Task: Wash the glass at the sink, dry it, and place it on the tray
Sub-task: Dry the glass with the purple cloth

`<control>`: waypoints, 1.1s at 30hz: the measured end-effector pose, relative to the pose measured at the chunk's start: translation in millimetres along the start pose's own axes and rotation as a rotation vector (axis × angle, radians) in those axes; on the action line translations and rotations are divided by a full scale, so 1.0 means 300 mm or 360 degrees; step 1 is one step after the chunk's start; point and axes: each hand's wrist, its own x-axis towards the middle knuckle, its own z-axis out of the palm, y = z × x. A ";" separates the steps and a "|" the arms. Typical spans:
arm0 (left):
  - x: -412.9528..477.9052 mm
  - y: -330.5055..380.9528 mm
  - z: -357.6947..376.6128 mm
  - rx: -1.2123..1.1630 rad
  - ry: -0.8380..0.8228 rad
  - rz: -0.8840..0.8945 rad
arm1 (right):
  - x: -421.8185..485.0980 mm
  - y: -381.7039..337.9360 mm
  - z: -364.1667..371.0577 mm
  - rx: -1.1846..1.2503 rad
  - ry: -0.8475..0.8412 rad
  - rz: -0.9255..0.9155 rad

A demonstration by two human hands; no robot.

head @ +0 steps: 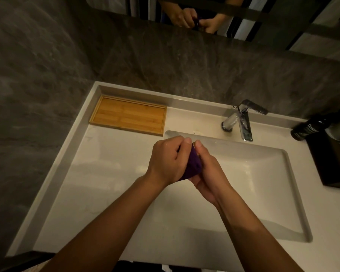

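Observation:
My left hand point(165, 160) and my right hand point(208, 173) are pressed together over the left part of the white sink basin point(249, 185). Both are closed around a bunched dark purple cloth point(192, 166). The cloth and my fingers hide whatever is inside, so no glass shows clearly; only a small pale glint appears between my thumbs. The bamboo tray point(128, 114) lies at the back left corner of the counter with nothing on it, a hand's length beyond my left hand.
A chrome faucet point(241, 118) stands behind the basin, with no water running. A dark bottle point(306, 128) and a dark box point(334, 165) sit at the right edge. Grey stone wall and a mirror point(204, 16) rise behind the white counter point(98, 173).

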 end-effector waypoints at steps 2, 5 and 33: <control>-0.026 -0.006 0.000 -0.0148 0.0105 0.0031 | 0.000 -0.006 0.011 0.0331 -0.0020 0.0177; -0.042 -0.005 -0.010 -0.0259 0.0179 0.0011 | -0.001 -0.004 0.017 0.0516 -0.0060 0.0325; -0.027 0.020 0.002 -0.0239 0.0217 0.0003 | 0.023 -0.029 -0.013 0.0438 -0.0057 0.0442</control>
